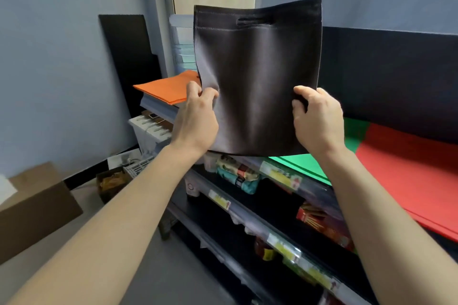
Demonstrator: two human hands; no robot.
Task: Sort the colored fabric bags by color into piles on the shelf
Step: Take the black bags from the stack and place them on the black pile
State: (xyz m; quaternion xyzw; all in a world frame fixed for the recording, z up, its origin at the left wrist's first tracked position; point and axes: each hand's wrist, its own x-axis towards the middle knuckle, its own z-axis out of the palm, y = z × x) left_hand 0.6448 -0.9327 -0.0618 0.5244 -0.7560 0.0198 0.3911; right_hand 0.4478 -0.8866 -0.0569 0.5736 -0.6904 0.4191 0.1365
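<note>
A black fabric bag (pixel 257 74) with a cut-out handle stands upright in the air above the shelf top. My left hand (pixel 197 119) pinches its lower left edge and my right hand (pixel 317 121) grips its lower right edge. On the shelf top lie an orange pile (pixel 166 89) at the far left, a green pile (pixel 307 163) partly hidden behind the bag, and a red pile (pixel 406 168) at the right.
The shelf unit (pixel 250 225) below holds snack packets and price tags on several levels. A dark back panel (pixel 386 74) rises behind the shelf top. A cardboard box (pixel 34 208) and a white crate (pixel 148 131) stand on the floor at the left.
</note>
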